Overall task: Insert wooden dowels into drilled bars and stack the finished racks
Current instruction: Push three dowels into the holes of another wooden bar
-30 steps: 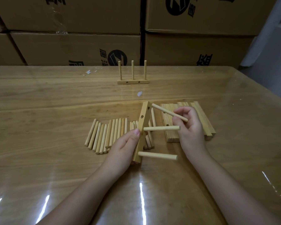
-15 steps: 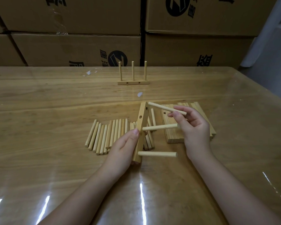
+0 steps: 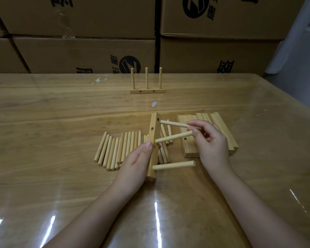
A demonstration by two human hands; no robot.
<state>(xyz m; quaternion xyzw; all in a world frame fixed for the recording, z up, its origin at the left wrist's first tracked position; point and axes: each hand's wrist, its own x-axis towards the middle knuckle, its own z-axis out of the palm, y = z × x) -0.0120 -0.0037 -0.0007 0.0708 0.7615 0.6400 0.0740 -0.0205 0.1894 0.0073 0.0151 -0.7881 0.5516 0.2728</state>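
My left hand [image 3: 135, 162] grips a drilled wooden bar [image 3: 153, 140] held on edge above the table. Two dowels stick out of it to the right, a middle dowel [image 3: 174, 136] and a lower dowel [image 3: 174, 165]. My right hand [image 3: 211, 142] pinches a third dowel [image 3: 174, 124] whose tip sits at the bar's top hole. Loose dowels [image 3: 118, 149] lie in a row behind the left hand. A pile of drilled bars [image 3: 222, 129] lies behind the right hand. One finished rack [image 3: 147, 90] with three upright dowels stands at the back.
Stacked cardboard boxes [image 3: 82, 52] form a wall along the table's far edge. The wooden table [image 3: 43, 113] is covered by a glossy clear sheet. Its right edge runs diagonally at the right, with grey floor beyond.
The right hand has swung the top dowel from a steep slant to nearly level and brought its tip to the bar's top hole. The left hand and bar have stayed still.
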